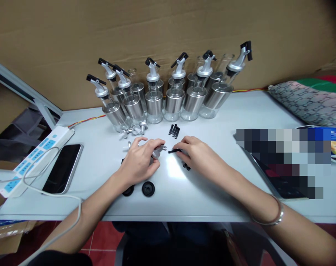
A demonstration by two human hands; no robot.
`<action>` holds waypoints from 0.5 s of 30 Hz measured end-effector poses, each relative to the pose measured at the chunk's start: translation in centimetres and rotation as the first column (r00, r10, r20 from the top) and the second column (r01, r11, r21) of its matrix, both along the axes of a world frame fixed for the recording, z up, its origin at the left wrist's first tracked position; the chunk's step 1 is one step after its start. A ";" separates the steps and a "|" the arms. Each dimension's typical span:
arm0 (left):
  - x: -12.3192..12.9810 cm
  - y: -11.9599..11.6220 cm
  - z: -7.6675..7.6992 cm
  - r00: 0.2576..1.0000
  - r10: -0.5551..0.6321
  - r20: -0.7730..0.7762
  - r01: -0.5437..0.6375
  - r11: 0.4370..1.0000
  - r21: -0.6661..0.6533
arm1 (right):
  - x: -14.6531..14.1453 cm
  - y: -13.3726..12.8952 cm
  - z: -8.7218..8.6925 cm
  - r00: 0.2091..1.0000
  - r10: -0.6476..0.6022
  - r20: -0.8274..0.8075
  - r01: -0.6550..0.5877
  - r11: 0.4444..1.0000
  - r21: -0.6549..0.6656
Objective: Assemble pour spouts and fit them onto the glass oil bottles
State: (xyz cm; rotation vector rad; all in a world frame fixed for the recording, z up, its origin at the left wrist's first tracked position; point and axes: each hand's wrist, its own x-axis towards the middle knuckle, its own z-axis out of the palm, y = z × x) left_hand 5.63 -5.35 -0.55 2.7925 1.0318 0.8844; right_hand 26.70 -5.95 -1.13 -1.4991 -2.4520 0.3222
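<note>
My left hand point(141, 159) is closed around a silver pourer spout point(158, 150), whose narrow end points toward my right hand. Between the fingertips of my right hand point(197, 153) is a small black lever point(174, 150), a short gap away from the spout. Several more black levers point(174, 130) lie just beyond, in a small group. Small black parts point(186, 166) rest beside my right palm, partly hidden by it. Loose silver spouts point(136, 129) lie past my left hand. Nearer me is a round black stopper point(148, 188), with another point(128, 190) partly under my left wrist.
Several glass bottles with steel sleeves point(154, 105) and black-levered pourers line the back against cardboard. A power strip point(36, 159), a phone point(63, 168) and a white cable point(57, 195) lie at left. On the right are a dark tablet-like slab point(284, 188) and a patterned cloth point(309, 103).
</note>
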 end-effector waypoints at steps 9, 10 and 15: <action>0.1 -0.2 -0.1 0.999 0.003 0.054 0.005 0.990 -0.143 | -0.3 -0.1 0.8 0.969 -0.053 -0.241 0.058 0.998 0.015; 0.2 -0.3 -0.1 0.995 0.023 0.100 -0.002 0.978 -0.208 | -0.4 -0.2 1.0 0.951 -0.066 -0.302 0.077 0.997 0.024; 0.3 -0.4 0.4 0.934 0.109 0.340 0.107 0.822 -0.559 | -0.8 -1.0 2.0 0.828 -0.087 -0.553 0.140 0.989 0.054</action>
